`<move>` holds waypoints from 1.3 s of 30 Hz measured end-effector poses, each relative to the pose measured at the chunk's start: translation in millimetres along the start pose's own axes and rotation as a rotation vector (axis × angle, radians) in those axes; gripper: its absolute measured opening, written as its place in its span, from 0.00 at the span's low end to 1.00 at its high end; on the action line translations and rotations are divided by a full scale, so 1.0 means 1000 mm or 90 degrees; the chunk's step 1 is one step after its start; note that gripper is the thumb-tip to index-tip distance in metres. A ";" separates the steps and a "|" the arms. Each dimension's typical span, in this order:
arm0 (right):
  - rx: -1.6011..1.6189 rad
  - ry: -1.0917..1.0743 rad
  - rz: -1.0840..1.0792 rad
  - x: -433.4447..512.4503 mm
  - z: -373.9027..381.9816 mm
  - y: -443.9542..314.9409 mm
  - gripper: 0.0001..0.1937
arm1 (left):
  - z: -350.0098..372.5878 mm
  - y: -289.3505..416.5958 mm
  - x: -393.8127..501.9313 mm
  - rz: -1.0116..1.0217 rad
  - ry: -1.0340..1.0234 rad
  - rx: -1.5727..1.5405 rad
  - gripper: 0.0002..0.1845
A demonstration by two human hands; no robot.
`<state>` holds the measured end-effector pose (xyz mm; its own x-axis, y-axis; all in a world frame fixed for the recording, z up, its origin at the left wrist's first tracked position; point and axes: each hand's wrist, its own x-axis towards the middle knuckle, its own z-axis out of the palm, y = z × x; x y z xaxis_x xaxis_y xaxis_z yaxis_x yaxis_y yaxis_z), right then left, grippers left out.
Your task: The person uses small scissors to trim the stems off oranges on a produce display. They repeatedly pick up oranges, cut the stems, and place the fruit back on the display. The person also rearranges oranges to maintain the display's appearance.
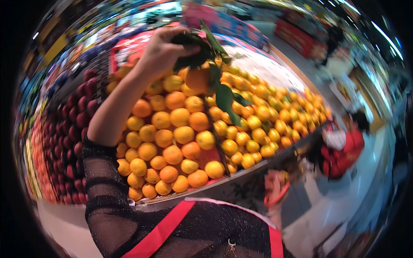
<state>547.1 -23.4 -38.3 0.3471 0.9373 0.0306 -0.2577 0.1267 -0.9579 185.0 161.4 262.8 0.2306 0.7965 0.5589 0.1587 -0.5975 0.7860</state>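
Note:
My left hand (171, 48) is raised over the fruit display, its thumb and fingers closed on a bunch of dark green leaves (193, 48). An orange citrus fruit (197, 79) is just below the leaves; whether it hangs from them I cannot tell. More long leaves (226, 96) trail down to the right. Beneath lie rows of oranges (172, 154), with smaller yellow-orange citrus fruits (258, 135) to their right beyond a dark divider. At the lower right, my right hand (274, 183) is blurred, gripping the red-orange handles of a tool (277, 196), whose other end is unclear.
Dark red fruits (69, 138) fill the left section of the stand. Its front edge (180, 196) runs close to my body. A white sheet (258, 63) covers the stand's far right part. A person in a red vest (343, 151) is in the aisle at right.

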 end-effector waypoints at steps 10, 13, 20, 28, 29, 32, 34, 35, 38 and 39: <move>0.365 -0.065 -0.104 0.043 -0.018 -0.031 0.32 | 0.314 -0.019 -0.021 -0.352 -0.406 -0.189 0.08; 0.470 -0.007 -0.030 0.031 -0.046 -0.031 0.30 | 0.364 -0.030 -0.025 -0.383 -0.483 -0.122 0.15; 0.557 0.137 0.079 0.024 -0.094 -0.016 0.28 | 0.429 -0.059 -0.050 -0.435 -0.598 -0.148 0.18; 0.816 0.161 0.166 0.032 -0.112 -0.011 0.29 | 0.454 -0.115 -0.093 -0.420 -0.518 -0.262 0.27; 0.807 0.182 0.180 0.033 -0.111 -0.011 0.29 | 0.453 -0.118 -0.102 -0.493 -0.642 -0.307 0.31; 0.759 0.238 0.229 0.035 -0.112 -0.007 0.28 | 0.465 -0.120 -0.133 -0.390 -0.601 -0.387 0.37; 0.623 0.195 0.201 0.034 -0.120 -0.001 0.28 | 0.469 -0.123 -0.140 -0.383 -0.545 -0.362 0.38; 0.561 0.150 0.182 0.033 -0.125 0.003 0.28 | 0.470 -0.124 -0.141 -0.341 -0.502 -0.316 0.39; 0.217 0.312 0.251 0.007 -0.136 0.016 0.22 | 0.466 -0.127 -0.132 -0.174 -0.381 -0.058 0.42; 0.085 0.364 0.311 -0.004 -0.139 0.018 0.20 | 0.465 -0.128 -0.130 -0.158 -0.351 -0.018 0.43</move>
<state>666.2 -69.7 -95.4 0.5689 0.5880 -0.5750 -0.5965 -0.1863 -0.7807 580.8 91.6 -32.9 0.6544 0.7421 0.1450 0.2480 -0.3918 0.8860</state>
